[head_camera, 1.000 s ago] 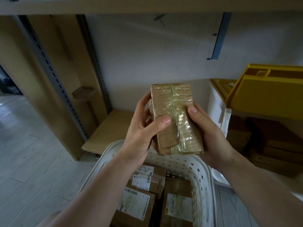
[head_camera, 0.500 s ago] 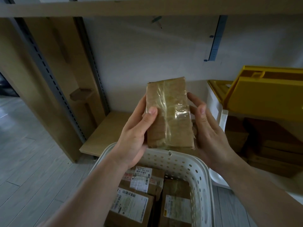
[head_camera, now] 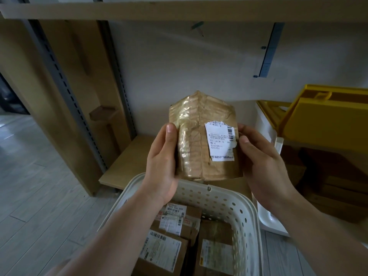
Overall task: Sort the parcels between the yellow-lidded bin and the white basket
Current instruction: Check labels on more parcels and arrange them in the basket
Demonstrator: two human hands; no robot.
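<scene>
Hands first: left hand (head_camera: 162,166) and right hand (head_camera: 264,166) grip 1 taped cardboard parcel (head_camera: 199,140) at frame centre, just turned so its shipping label (head_camera: 220,141) faces up, readable for sorting. White basket (head_camera: 235,204) below holds parcels; yellow-lidded bin (head_camera: 326,114) stands open right.

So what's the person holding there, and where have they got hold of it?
A taped brown parcel, gripped by its two side edges: left hand on the left edge, right hand on the right, beside the label.
</scene>
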